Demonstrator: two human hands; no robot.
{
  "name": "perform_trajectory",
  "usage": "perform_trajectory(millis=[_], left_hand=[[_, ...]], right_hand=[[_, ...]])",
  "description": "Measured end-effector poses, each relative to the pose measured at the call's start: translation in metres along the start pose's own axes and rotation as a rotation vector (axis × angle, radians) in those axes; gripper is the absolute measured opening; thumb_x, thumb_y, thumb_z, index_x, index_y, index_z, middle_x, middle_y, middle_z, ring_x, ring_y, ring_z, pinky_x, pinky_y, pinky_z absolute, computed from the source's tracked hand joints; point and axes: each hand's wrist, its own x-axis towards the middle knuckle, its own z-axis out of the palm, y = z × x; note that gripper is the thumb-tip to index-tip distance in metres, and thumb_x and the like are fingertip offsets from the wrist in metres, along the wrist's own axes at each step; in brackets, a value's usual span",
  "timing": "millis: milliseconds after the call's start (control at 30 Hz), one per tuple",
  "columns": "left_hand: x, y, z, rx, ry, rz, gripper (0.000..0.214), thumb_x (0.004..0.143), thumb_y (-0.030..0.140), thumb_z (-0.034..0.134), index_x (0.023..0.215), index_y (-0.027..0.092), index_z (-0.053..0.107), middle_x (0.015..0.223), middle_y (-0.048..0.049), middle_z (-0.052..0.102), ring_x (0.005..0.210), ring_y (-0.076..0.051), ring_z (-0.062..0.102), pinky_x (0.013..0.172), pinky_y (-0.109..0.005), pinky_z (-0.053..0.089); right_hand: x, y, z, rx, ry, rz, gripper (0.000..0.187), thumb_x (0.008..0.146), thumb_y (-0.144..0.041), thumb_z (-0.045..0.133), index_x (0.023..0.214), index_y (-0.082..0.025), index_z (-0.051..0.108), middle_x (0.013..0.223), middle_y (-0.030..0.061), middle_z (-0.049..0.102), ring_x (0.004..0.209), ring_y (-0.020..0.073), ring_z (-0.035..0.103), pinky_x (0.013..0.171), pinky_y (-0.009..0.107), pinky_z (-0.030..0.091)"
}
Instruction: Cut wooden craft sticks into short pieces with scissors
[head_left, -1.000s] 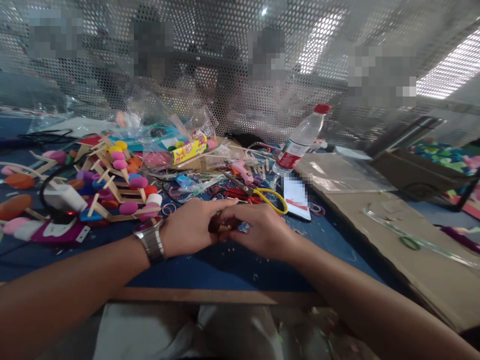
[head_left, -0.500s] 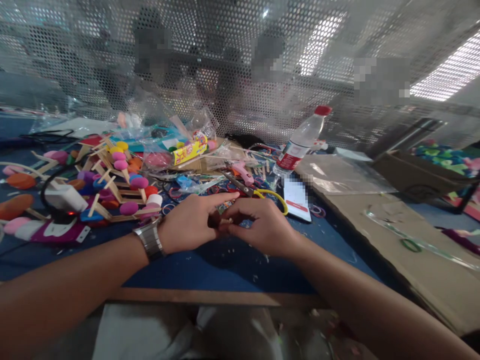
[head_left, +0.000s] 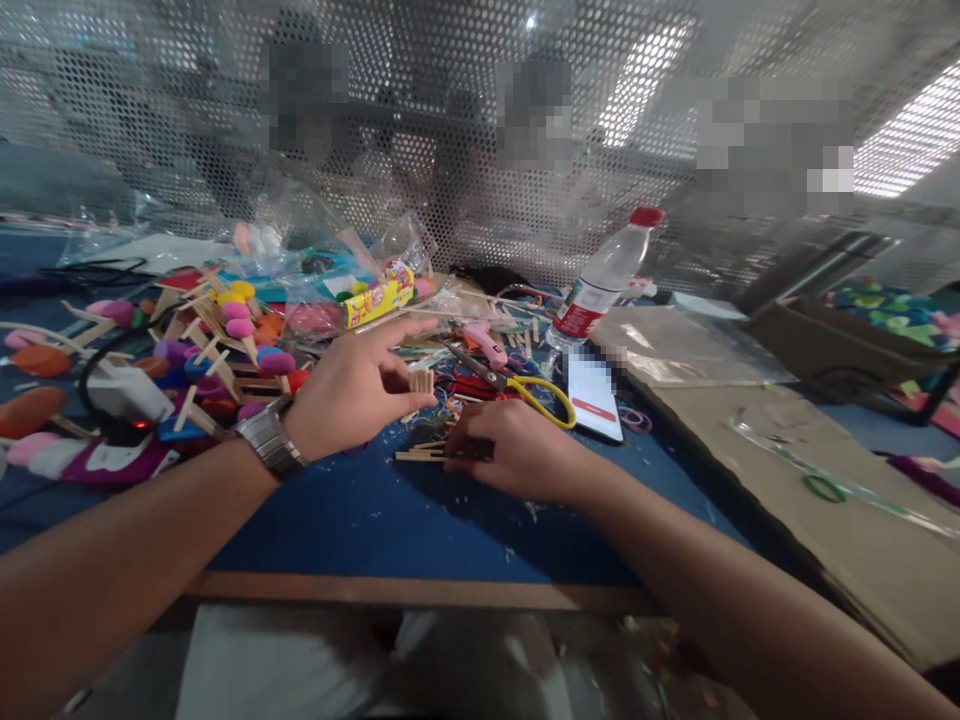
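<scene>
My left hand (head_left: 352, 395), with a metal watch on its wrist, is lifted above the blue table top (head_left: 360, 520). It pinches a short bundle of wooden sticks (head_left: 421, 381) between thumb and fingers, index finger stretched forward. My right hand (head_left: 510, 448) rests on the table to the right, its fingers curled over several wooden sticks (head_left: 420, 455) that lie flat and stick out to the left. Yellow-handled scissors (head_left: 525, 390) lie just beyond my right hand.
Wooden-stick pieces with coloured foam ovals (head_left: 232, 370) crowd the left. A white charger (head_left: 127, 395) with a black cable sits there too. A plastic bottle (head_left: 604, 280), a phone (head_left: 592, 395), plastic bags and brown cardboard (head_left: 787, 470) lie to the right. People sit behind a perforated screen.
The hands were joined over a small item at the table's middle. The left hand has since risen and moved left with a stick bundle; the right hand dropped onto sticks on the table.
</scene>
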Motion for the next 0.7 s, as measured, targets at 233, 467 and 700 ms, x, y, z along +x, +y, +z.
perform_trajectory(millis=[233, 467, 700], left_hand=[[-0.0007, 0.0009, 0.0018, 0.036, -0.1, -0.029, 0.068, 0.074, 0.025, 0.08, 0.137, 0.024, 0.054, 0.072, 0.0042, 0.073, 0.065, -0.013, 0.066, 0.065, -0.022, 0.046], [-0.0013, 0.0022, 0.0017, 0.057, -0.167, -0.035, 0.07, 0.073, 0.026, 0.08, 0.137, 0.023, 0.054, 0.07, 0.0053, 0.073, 0.064, -0.014, 0.068, 0.065, -0.023, 0.045], [-0.0011, 0.0024, 0.0013, 0.057, -0.194, -0.056, 0.069, 0.072, 0.026, 0.08, 0.136, 0.025, 0.054, 0.071, 0.0051, 0.074, 0.066, -0.014, 0.069, 0.065, -0.023, 0.045]], right_hand=[[0.002, -0.0054, 0.0007, -0.005, -0.105, 0.068, 0.011, 0.084, -0.016, 0.064, 0.086, -0.015, 0.075, 0.084, 0.0067, 0.074, 0.074, 0.0166, 0.065, 0.07, 0.028, 0.046], [0.0006, -0.0047, 0.0016, -0.04, -0.065, 0.068, 0.008, 0.081, -0.014, 0.063, 0.084, -0.015, 0.07, 0.072, 0.003, 0.068, 0.06, 0.0124, 0.055, 0.06, 0.025, 0.038], [0.001, -0.0059, 0.0021, -0.031, -0.118, 0.099, 0.007, 0.085, -0.021, 0.067, 0.083, -0.016, 0.071, 0.079, 0.005, 0.07, 0.068, 0.0152, 0.06, 0.065, 0.027, 0.041]])
